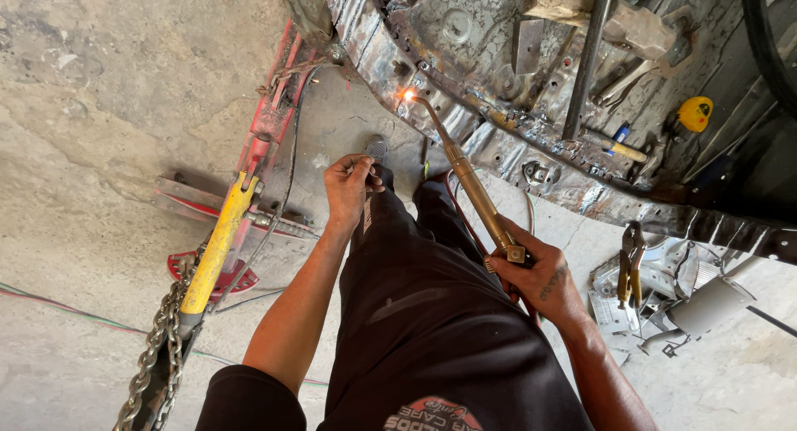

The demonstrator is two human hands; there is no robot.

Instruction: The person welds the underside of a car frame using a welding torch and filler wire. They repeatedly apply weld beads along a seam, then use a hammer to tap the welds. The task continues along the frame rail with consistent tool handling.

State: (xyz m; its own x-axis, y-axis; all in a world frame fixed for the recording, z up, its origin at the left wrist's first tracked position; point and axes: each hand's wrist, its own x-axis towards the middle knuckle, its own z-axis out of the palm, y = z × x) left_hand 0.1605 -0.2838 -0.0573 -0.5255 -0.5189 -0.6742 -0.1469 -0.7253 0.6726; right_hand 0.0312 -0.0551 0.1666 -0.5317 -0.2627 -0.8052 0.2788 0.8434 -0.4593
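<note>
Right hand [540, 273] grips a long brass gas torch [469, 182], its flame tip touching the rusted sheet-metal car body edge [465, 119]; left hand [349, 186] pinches a thin filler rod, too small to tell.

Landmark: the curved, scorched sheet-metal car body edge [498, 140]. Below its left end, bare concrete floor [108, 107] lies open, giving wide passage. Further left of that edge, a red jack frame with a yellow handle [217, 244] and a steel chain [158, 348] block the way. Directly under the edge, the brass torch [469, 186] in the right hand [540, 273] crosses the gap, flame touching the metal. Below the edge's right end, pliers [633, 261] and grey metal scraps [664, 302] clutter the floor. 1 narrow free lane runs between left hand [349, 186] and torch.
</note>
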